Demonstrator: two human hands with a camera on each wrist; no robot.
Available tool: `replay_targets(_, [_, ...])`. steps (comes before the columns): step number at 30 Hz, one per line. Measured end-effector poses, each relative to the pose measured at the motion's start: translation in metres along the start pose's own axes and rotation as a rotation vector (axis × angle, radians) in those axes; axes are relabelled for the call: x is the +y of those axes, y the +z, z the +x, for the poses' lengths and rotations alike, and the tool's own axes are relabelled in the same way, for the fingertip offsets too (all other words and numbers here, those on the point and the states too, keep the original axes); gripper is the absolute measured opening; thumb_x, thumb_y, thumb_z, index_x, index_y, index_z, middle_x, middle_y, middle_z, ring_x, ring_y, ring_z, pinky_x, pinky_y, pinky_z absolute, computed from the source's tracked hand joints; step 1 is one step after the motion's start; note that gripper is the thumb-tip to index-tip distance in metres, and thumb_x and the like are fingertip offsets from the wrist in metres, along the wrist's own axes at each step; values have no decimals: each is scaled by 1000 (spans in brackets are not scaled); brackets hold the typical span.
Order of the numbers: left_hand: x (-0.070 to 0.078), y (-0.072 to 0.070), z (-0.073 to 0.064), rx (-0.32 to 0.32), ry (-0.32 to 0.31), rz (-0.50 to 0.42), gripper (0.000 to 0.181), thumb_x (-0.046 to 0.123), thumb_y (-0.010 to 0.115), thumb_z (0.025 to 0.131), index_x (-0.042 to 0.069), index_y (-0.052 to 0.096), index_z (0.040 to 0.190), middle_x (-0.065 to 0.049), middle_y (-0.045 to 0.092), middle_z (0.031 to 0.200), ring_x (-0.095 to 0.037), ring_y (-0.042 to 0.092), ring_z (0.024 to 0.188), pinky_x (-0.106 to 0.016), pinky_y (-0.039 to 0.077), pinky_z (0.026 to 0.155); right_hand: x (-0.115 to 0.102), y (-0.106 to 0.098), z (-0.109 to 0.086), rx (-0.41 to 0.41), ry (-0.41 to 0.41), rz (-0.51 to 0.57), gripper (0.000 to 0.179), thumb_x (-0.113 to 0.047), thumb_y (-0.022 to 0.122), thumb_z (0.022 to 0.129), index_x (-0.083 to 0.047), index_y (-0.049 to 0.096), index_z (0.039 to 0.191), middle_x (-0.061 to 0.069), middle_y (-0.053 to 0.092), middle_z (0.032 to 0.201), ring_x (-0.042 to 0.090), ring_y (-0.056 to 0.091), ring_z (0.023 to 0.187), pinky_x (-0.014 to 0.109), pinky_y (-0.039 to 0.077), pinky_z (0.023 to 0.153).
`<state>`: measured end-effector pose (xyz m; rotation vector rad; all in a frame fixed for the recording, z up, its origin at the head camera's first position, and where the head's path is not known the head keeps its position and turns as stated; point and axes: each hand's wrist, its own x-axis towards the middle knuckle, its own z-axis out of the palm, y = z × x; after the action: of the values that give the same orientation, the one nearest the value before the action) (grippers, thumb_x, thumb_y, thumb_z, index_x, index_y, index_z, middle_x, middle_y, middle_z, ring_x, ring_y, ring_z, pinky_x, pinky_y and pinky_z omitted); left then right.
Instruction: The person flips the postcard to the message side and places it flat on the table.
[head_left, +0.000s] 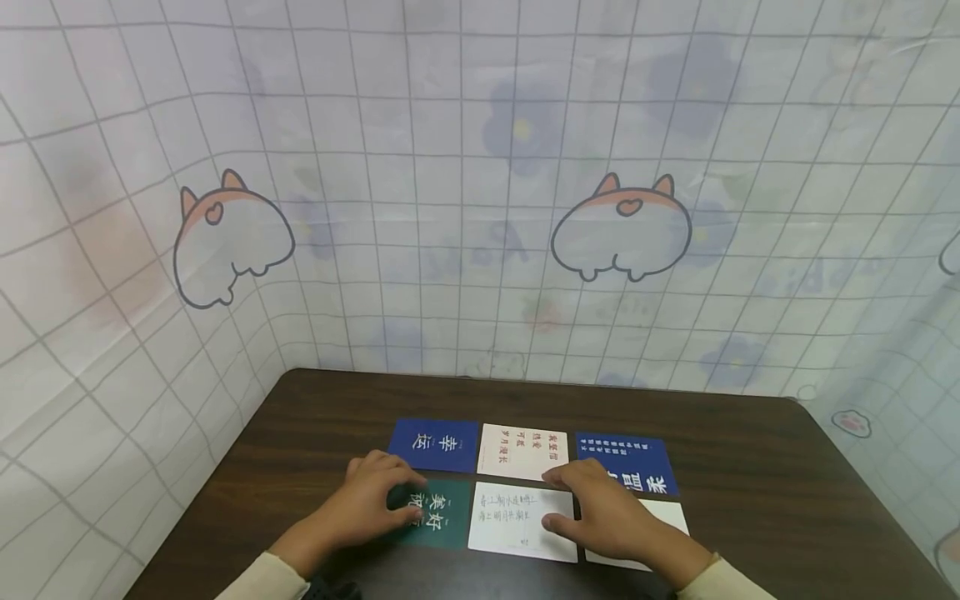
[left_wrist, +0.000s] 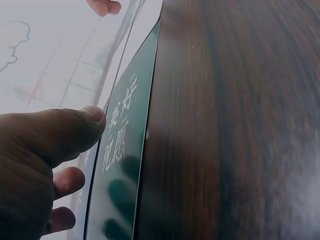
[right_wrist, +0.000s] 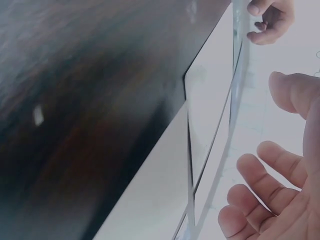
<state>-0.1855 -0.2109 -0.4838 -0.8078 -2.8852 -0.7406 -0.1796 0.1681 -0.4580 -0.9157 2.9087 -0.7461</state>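
Observation:
Six-character-style printed cards lie flat in two rows on the table. My left hand [head_left: 371,500] hovers over the dark green card [head_left: 442,533] with white characters, its fingers loosely bent and holding nothing. In the left wrist view, the fingers' dark reflections show on the green card [left_wrist: 142,95], apart from the hand. My right hand [head_left: 607,512] hangs above the white card with handwriting [head_left: 517,542] and a white card [head_left: 671,512] to its right, which it partly hides. In the right wrist view, the fingers [right_wrist: 270,185] are spread and hold nothing.
Along the back row lie a blue card [head_left: 408,433], a cream card [head_left: 491,454] with dark writing, and another blue card [head_left: 652,454]. The dark wooden table [head_left: 765,492] meets a white gridded curtain [head_left: 465,192] at its back and sides.

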Motion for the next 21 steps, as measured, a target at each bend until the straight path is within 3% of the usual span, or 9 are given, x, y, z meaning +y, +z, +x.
replay_targets(21, [-12,-11,-10,27,-61,13,35,40,83,85,23,76,115,11,64,111,-22,51,113,-57,30,92,-20,12,24,-56,14,31,56,-46,78,88,-11,65,130,0,64,127,24,51,125,52,46,100])
